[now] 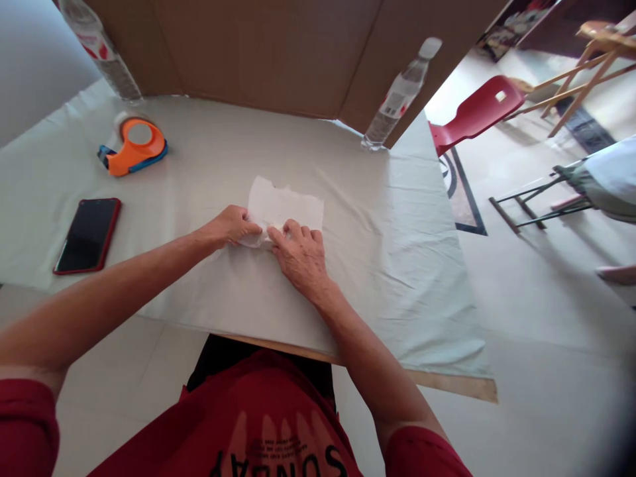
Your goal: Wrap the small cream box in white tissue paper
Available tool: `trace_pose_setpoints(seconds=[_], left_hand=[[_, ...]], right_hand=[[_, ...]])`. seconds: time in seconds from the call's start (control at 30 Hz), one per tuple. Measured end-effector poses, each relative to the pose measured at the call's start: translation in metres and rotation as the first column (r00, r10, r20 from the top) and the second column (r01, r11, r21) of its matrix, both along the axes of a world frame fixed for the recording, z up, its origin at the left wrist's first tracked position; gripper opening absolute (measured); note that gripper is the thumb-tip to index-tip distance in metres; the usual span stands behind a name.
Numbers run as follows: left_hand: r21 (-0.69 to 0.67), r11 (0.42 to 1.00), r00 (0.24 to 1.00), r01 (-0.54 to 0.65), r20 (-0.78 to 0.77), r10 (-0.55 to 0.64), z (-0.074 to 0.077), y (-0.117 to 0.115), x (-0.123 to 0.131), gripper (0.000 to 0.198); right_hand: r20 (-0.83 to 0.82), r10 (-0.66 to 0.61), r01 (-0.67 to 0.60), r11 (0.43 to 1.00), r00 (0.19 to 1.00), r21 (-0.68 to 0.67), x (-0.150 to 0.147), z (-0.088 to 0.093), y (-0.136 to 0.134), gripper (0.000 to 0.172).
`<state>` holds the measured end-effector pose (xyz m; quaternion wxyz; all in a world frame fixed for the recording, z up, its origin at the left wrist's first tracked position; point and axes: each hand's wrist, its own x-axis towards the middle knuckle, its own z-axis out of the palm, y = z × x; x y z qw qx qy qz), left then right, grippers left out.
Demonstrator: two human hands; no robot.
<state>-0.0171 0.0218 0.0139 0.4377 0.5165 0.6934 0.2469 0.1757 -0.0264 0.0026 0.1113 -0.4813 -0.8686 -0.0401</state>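
Note:
A white sheet of thin paper (291, 204), perhaps a tissue, lies on the cloth-covered table in front of me. Its top edge looks uneven, and its near edge is crumpled between my hands. My left hand (233, 226) pinches the paper's left near corner between thumb and fingers. From the right, my right hand (301, 255) grips the near edge with its fingers curled. Whether anything lies under or inside the crumpled part is hidden by the fingers.
An orange tape dispenser (136, 146) and a phone in a red case (89, 235) lie to the left. Two water bottles (400, 96) stand against a cardboard panel (263, 53) at the back. Beyond the table's right edge are a red chair (484, 109) and a folding stool (536, 195).

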Motion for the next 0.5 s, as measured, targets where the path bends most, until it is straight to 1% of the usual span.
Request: trace_pose_setpoints(seconds=[0.07,0.13,0.2,0.3,0.43,0.5], left_hand=[[-0.020,1.000,0.998,-0.018,-0.060,0.017,0.003,0.001,0.005,0.018],[-0.045,0.998,0.999,-0.041,-0.038,0.039,0.006,0.002,0.010,0.019],[-0.081,0.994,0.993,-0.078,0.078,0.084,0.008,0.002,0.014,0.018],[-0.143,0.983,0.956,-0.117,0.252,0.150,0.010,0.001,0.019,0.014],[-0.166,0.981,0.929,-0.096,0.340,0.149,0.016,-0.002,0.021,0.013],[-0.180,0.981,0.894,-0.074,0.423,0.145,0.020,-0.005,0.020,0.011]], right_hand=[[0.001,-0.001,0.001,1.000,1.000,-0.009,-0.001,0.001,0.000,0.029],[0.000,0.000,0.000,1.000,1.000,0.000,-0.001,0.001,0.000,0.028],[-0.002,0.003,-0.003,1.000,1.000,0.015,-0.002,0.000,0.000,0.029],[-0.019,0.013,-0.013,1.000,1.000,0.029,-0.002,-0.001,0.000,0.031],[-0.023,0.023,-0.022,0.999,0.999,0.032,-0.002,0.000,0.000,0.030],[-0.032,0.033,-0.033,0.999,0.999,0.023,0.000,0.002,0.000,0.031]])
